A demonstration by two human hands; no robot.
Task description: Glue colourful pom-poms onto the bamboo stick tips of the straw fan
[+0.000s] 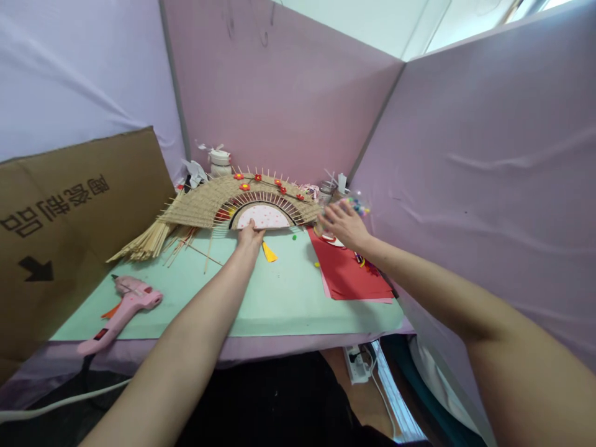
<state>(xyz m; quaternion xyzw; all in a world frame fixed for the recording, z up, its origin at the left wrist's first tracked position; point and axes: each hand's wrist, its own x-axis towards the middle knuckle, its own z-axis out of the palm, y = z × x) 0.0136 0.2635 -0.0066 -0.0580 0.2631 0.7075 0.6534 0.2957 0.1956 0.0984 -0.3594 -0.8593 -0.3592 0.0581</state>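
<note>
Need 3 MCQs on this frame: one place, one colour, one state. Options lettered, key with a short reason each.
1. Where does the glue gun lie?
A. near-left of the mat
B. on the red paper
C. behind the fan

2. What colour is the mat?
A. yellow
B. pale green
C. black

3. What is the left hand doing?
A. gripping the glue gun
B. hanging off the table
C. touching the woven fan's lower edge

Key:
1 A, it lies at the mat's near-left corner.
2 B, the sheet under the work is pale green.
3 C, its fingers meet the fan's pink centre.

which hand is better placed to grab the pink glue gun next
Left. The left hand rests at the fan's base, on the same side as the glue gun; the right hand is by the jars, farther off.
</note>
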